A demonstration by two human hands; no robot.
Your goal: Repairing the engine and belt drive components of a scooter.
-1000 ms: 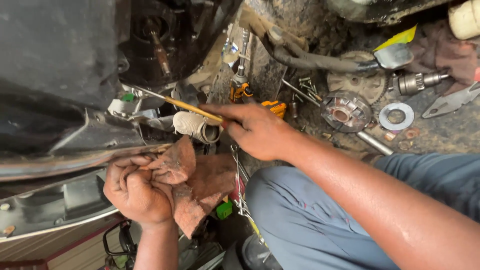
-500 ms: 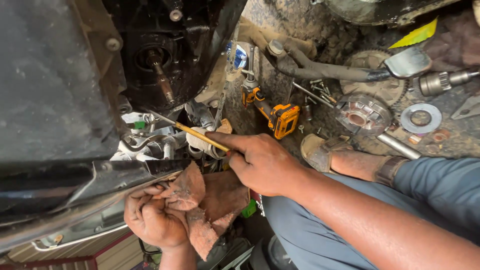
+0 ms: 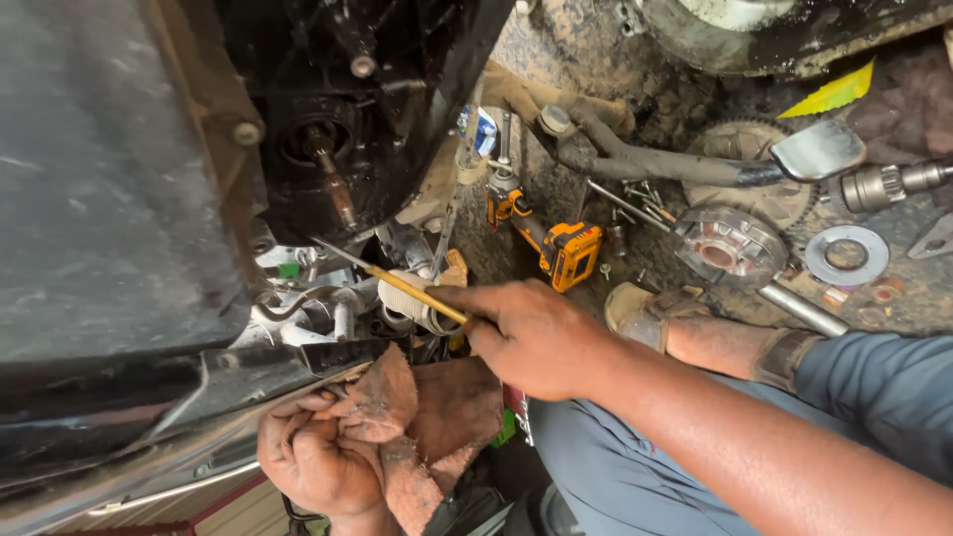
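Head view shows the right hand (image 3: 531,333) pinching a thin yellow tool (image 3: 402,281) between closed fingers; its dark tip points up to the black engine (image 3: 347,119), near the shaft (image 3: 331,179). Left hand (image 3: 313,462) grips a rag (image 3: 427,427) below, fingers closed around it. A drill (image 3: 556,243) lies on the ground nearby.

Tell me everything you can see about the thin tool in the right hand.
The thin tool is a slim rod with a yellow shaft and a dark pointed tip. The right hand pinches its lower end. It slants up to the left, and its tip lies close under the greasy black engine casing, near the rusty shaft.
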